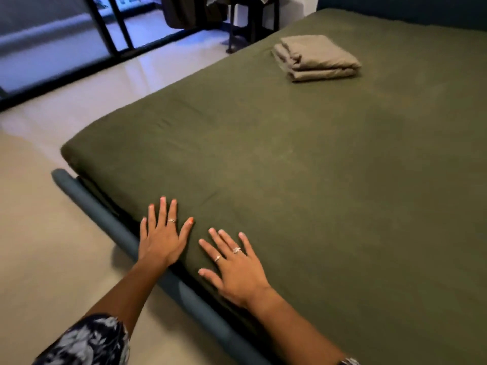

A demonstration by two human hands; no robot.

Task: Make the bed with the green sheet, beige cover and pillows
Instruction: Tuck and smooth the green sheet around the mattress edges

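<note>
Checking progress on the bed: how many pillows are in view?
0. Only the folded beige cover lies on the green sheet; pillows may be outside the frame.

Single head-worn wide-angle view. The camera stood at the near long edge of the bed (303,180) and looked forward and steeply down across the mattress toward its far end. Both hands lay close below the lens: the left hand (160,238) and the right hand (237,270) filled the lower centre, forearms entering from the bottom edge. The padded bed rail (110,222) ran diagonally from left to bottom. The folded cover (316,57) appeared well away, near the upper right. The floor (39,233) occupied the left side; wide-angle distortion bent the bed's edges. No second view was supplied.
</note>
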